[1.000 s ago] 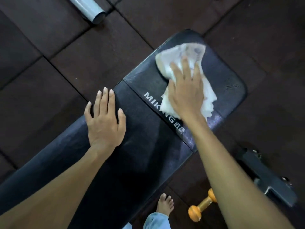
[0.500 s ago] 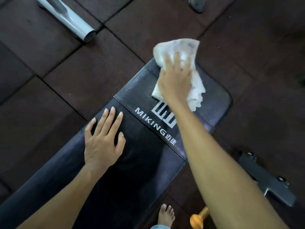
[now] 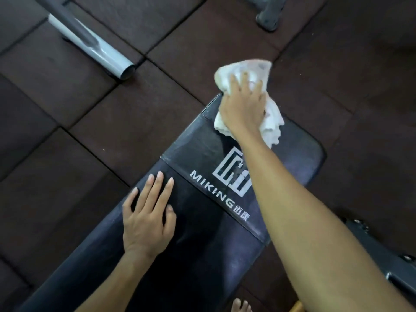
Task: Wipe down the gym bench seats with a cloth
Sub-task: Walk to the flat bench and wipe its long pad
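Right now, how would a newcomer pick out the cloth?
Find the black bench lying diagonally on the dark floor. At its far end, beyond the MIKING lettering, the right hand presses a crumpled white cloth, the only soft pale thing there.

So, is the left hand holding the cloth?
No, the left hand rests flat on the black bench pad; the right hand presses the white cloth.

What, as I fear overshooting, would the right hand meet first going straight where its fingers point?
Likely nothing: the right hand, pressing the cloth, would leave the bench end over floor; a grey metal foot lies farther.
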{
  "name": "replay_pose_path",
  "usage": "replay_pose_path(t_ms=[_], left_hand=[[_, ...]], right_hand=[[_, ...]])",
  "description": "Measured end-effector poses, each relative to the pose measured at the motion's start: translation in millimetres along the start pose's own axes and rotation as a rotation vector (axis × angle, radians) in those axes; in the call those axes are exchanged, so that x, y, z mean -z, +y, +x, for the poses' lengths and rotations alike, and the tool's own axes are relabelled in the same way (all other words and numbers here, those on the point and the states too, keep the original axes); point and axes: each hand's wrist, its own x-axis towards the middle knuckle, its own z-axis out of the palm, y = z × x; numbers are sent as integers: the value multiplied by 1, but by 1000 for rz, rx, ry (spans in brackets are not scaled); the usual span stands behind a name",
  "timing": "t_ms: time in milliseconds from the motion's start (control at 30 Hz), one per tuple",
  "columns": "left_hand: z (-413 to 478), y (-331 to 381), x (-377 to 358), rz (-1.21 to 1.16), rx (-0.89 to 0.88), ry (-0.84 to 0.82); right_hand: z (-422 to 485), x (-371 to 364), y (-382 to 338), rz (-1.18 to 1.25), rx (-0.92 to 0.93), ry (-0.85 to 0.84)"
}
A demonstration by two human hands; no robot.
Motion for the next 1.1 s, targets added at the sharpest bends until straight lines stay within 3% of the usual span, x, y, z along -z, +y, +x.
replay_pose_path(t_ms=[67, 167, 367, 400, 500, 567, 700, 867, 967, 1100], left_hand=[[0, 0, 0, 7, -9, -7], [-1, 0, -1, 20, -12, -3], [-2, -1, -3, 28, -21, 9], [-1, 0, -3, 31, -22, 17], [-1, 1, -3, 32, -30, 20], [-1, 0, -3, 32, -18, 17], [-1, 0, -2, 26, -14, 21], [-2, 1, -2, 14, -11, 18], [-3, 1, -2, 5, -5, 14], [-4, 2, -3, -6, 1, 43]], right_hand=[[-16, -3, -5, -30, 166, -34], [-57, 2, 19, 36, 275, -52], [-151, 29, 135, -111, 621, -13], [-144, 32, 152, -124, 533, 1], [-107, 29, 143, -32, -114, 55], [-98, 20, 85, 39, -294, 50], [-139, -6, -8, 42, 113, 65], [-216, -3, 45, 73, 344, 62], [-255, 4, 115, 19, 280, 50], [-216, 12, 159, 218, -159, 66]])
